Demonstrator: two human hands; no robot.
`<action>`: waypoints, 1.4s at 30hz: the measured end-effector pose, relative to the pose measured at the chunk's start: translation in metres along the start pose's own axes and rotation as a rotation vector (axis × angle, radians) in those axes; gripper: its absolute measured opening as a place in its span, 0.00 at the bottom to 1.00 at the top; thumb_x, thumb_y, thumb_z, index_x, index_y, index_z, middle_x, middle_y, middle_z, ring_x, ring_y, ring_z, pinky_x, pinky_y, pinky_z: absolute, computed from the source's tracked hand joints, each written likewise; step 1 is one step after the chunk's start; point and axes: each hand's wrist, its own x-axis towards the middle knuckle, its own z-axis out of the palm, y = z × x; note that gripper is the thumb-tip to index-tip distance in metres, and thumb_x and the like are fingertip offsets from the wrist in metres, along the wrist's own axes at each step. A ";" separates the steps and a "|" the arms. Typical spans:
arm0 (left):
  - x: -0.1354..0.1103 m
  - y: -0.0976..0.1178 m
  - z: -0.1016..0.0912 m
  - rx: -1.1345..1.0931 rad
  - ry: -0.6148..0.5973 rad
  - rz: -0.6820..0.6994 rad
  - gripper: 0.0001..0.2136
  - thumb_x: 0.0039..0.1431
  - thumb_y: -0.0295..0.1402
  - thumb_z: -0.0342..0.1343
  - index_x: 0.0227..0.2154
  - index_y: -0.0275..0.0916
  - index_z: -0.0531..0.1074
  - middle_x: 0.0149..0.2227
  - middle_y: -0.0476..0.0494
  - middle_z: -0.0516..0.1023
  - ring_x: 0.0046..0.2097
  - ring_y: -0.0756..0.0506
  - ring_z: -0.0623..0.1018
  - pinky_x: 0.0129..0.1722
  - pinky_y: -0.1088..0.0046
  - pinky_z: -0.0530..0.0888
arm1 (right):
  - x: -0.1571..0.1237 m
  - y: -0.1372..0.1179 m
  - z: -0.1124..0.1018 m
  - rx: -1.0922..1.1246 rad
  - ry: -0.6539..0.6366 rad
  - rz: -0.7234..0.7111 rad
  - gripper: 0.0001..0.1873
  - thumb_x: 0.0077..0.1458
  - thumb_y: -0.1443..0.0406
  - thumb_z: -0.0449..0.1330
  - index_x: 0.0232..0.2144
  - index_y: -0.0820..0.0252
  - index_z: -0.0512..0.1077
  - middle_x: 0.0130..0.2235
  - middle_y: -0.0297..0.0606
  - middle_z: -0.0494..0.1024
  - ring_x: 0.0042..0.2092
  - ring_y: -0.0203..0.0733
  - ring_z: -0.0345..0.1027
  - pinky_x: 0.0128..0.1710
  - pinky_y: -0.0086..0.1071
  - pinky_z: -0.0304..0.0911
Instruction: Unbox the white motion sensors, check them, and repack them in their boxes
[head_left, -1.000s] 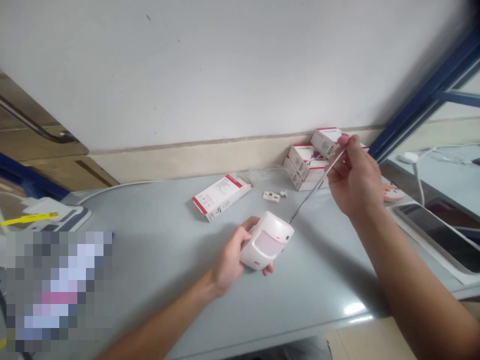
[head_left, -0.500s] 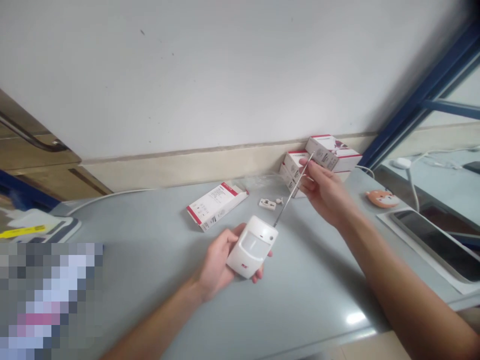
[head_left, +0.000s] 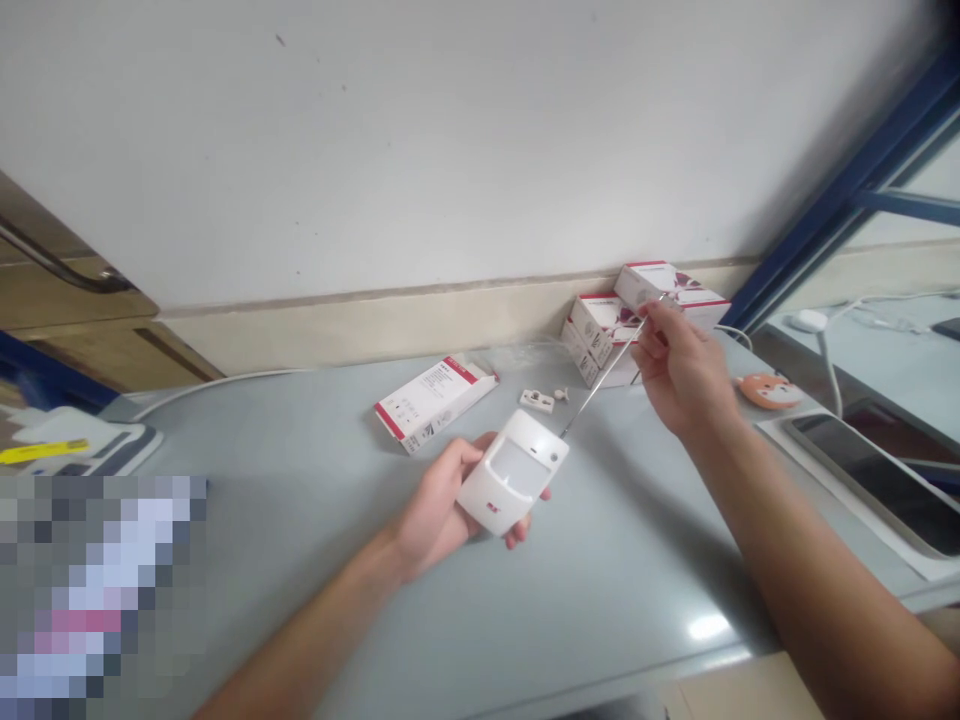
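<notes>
A white motion sensor [head_left: 514,472] with a translucent window and a small red logo rests in my left hand [head_left: 442,500], whose fingers wrap around its underside and edge. From its top corner a thin metal antenna [head_left: 600,384] slants up to the right. My right hand [head_left: 679,365] pinches the antenna near its far end. Just beyond the sensor, a small white mounting bracket [head_left: 537,401] and a little white joint piece [head_left: 561,393] lie on the grey table [head_left: 322,560].
An opened red-and-white box [head_left: 435,398] lies left of the bracket. Several similar boxes [head_left: 671,280] are stacked against the wall behind my right hand. At the right are an orange animal-shaped item [head_left: 769,390] and a phone [head_left: 877,480]. A white device [head_left: 112,450] sits at the left.
My right hand has moved right and slightly up with the antenna's end, and the antenna leans further right. The sensor in my left hand has shifted slightly up and right.
</notes>
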 end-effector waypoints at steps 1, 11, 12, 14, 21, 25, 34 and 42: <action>0.000 0.001 -0.001 -0.004 -0.008 0.003 0.20 0.67 0.39 0.41 0.55 0.33 0.66 0.43 0.27 0.82 0.29 0.40 0.79 0.34 0.62 0.70 | 0.001 0.000 -0.001 0.007 0.009 0.001 0.16 0.45 0.57 0.78 0.27 0.58 0.77 0.27 0.27 0.67 0.24 0.28 0.50 0.19 0.27 0.51; 0.004 -0.001 -0.014 -0.092 -0.069 -0.047 0.20 0.68 0.41 0.42 0.52 0.34 0.69 0.41 0.28 0.82 0.28 0.41 0.78 0.31 0.63 0.68 | 0.001 -0.005 -0.004 -0.013 0.034 -0.046 0.14 0.50 0.59 0.76 0.27 0.57 0.75 0.27 0.27 0.66 0.24 0.28 0.51 0.20 0.26 0.54; 0.004 -0.002 -0.016 -0.095 -0.078 -0.054 0.20 0.68 0.41 0.42 0.52 0.34 0.70 0.41 0.28 0.82 0.28 0.41 0.78 0.31 0.63 0.68 | 0.002 -0.005 -0.005 -0.016 0.036 -0.049 0.14 0.51 0.59 0.76 0.28 0.57 0.75 0.27 0.27 0.66 0.24 0.28 0.51 0.20 0.26 0.55; 0.004 -0.003 -0.020 -0.089 -0.092 -0.083 0.21 0.68 0.42 0.42 0.52 0.34 0.70 0.41 0.28 0.82 0.27 0.41 0.78 0.30 0.63 0.68 | 0.007 -0.005 -0.010 -0.001 0.042 -0.060 0.11 0.54 0.59 0.74 0.28 0.55 0.76 0.28 0.28 0.67 0.24 0.29 0.51 0.20 0.27 0.55; 0.002 0.005 -0.031 -0.012 -0.116 -0.145 0.19 0.69 0.42 0.42 0.50 0.36 0.71 0.41 0.29 0.82 0.28 0.42 0.77 0.31 0.64 0.69 | 0.032 -0.009 -0.039 -0.050 0.076 -0.192 0.09 0.56 0.59 0.71 0.28 0.52 0.76 0.28 0.30 0.65 0.24 0.33 0.48 0.17 0.32 0.50; 0.000 0.009 -0.032 0.013 -0.130 -0.144 0.18 0.68 0.42 0.42 0.48 0.37 0.71 0.40 0.31 0.82 0.27 0.42 0.78 0.31 0.64 0.69 | 0.031 -0.009 -0.037 -0.014 0.102 -0.209 0.11 0.54 0.57 0.73 0.27 0.52 0.77 0.29 0.31 0.66 0.24 0.32 0.49 0.18 0.32 0.51; 0.002 0.009 -0.039 -0.043 -0.160 -0.152 0.18 0.67 0.42 0.44 0.50 0.37 0.71 0.42 0.29 0.83 0.28 0.39 0.80 0.31 0.64 0.69 | 0.017 -0.006 -0.024 -0.139 0.069 -0.234 0.21 0.51 0.54 0.75 0.47 0.51 0.80 0.35 0.33 0.79 0.25 0.32 0.61 0.24 0.31 0.59; 0.002 0.006 -0.040 -0.086 -0.147 -0.131 0.18 0.64 0.41 0.45 0.51 0.39 0.69 0.43 0.28 0.83 0.30 0.37 0.81 0.33 0.62 0.69 | 0.014 -0.001 -0.025 -0.160 0.021 -0.250 0.16 0.60 0.52 0.70 0.49 0.46 0.79 0.35 0.36 0.81 0.26 0.36 0.64 0.27 0.36 0.60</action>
